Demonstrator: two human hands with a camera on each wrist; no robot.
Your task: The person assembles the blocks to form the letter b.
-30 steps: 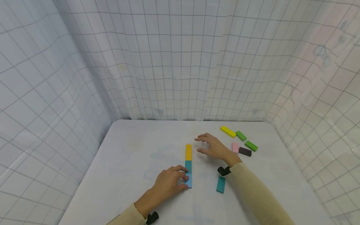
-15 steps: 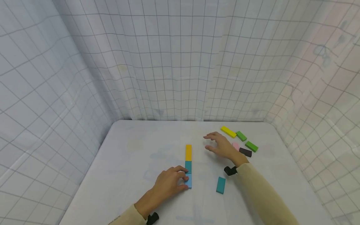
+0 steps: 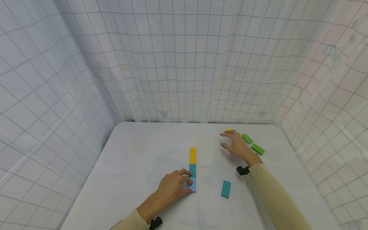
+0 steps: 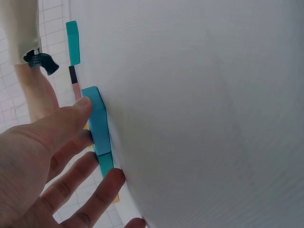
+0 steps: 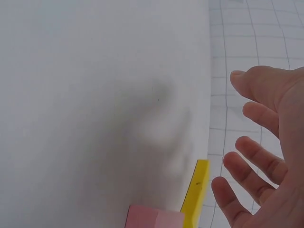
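Three blocks form a straight column on the white table: a light blue block [image 3: 193, 187] nearest, a teal block [image 3: 192, 170] in the middle, an orange block [image 3: 193, 156] farthest. The left hand [image 3: 172, 187] rests at the column's left side, its thumb and fingertips touching the light blue block [image 4: 98, 126] and reaching the teal one. Over the table, the right hand [image 3: 238, 145] hovers with spread, slightly bent fingers, holding nothing. Beneath and beside it lie a yellow block [image 5: 194, 194] and a pink block [image 5: 154, 217], mostly hidden from the head view.
Two green blocks [image 3: 247, 138] [image 3: 257, 149] lie right of the right hand. A separate teal block [image 3: 226, 189] sits between the forearms. A dark block [image 4: 72, 74] shows in the left wrist view. Gridded white curtains surround the table [image 3: 143, 140].
The right hand has moved rightward and slightly away, over the yellow and pink blocks, its fingers still spread. The left hand and the column have stayed in place.
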